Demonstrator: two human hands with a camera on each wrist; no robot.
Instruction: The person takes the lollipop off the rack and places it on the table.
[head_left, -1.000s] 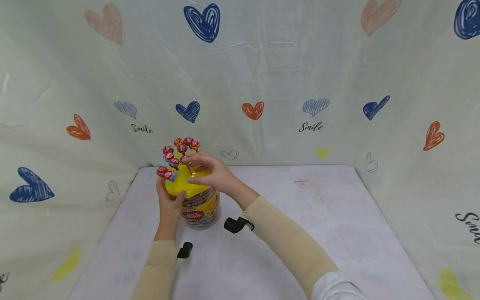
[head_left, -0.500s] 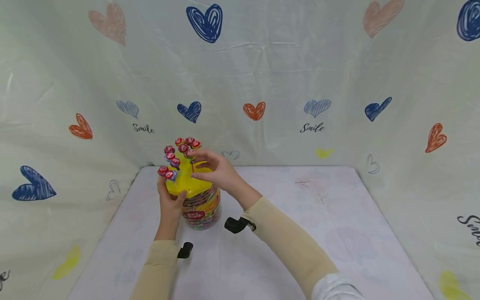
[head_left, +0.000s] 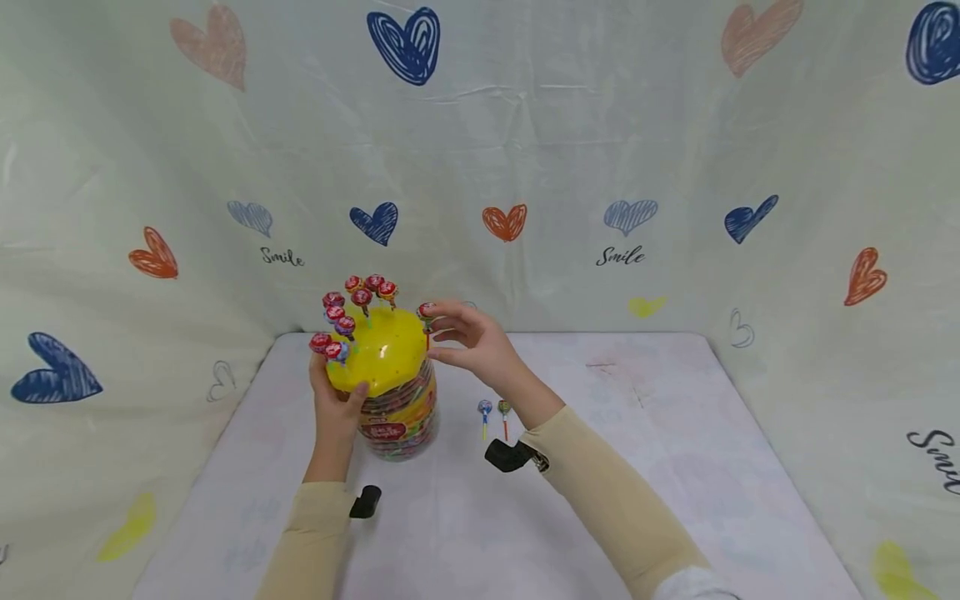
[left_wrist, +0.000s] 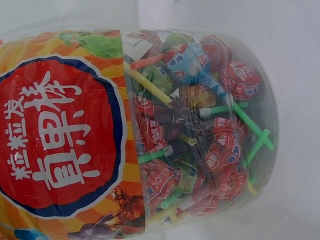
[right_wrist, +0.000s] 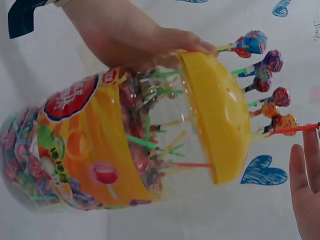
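A clear plastic jar (left_wrist: 200, 125) full of wrapped lollipops, with an orange label, stands upright on the table in the head view. Its yellow domed lid (head_left: 386, 354) carries several lollipops (head_left: 362, 297) upright along the left and back. My left hand (head_left: 336, 408) grips the lid's left side, thumb at the front. In the right wrist view, that hand lies against the lid's edge. My right hand (head_left: 476, 346) pinches a lollipop (head_left: 426, 312) just past the lid's right edge; its red stick (right_wrist: 297, 128) points downward in the head view. In the right wrist view, only part of this hand shows.
Two lollipops, one blue-wrapped (head_left: 484, 407) and one darker (head_left: 504, 408), lie on the white table (head_left: 600, 467) right of the jar, near the right wrist. A curtain (head_left: 540, 125) printed with hearts hangs behind and along both sides.
My right hand has moved right with its lollipop, from over the lid to its right edge. Two lollipops on the table, formerly hidden behind my right arm, now show. The left hand stays put.
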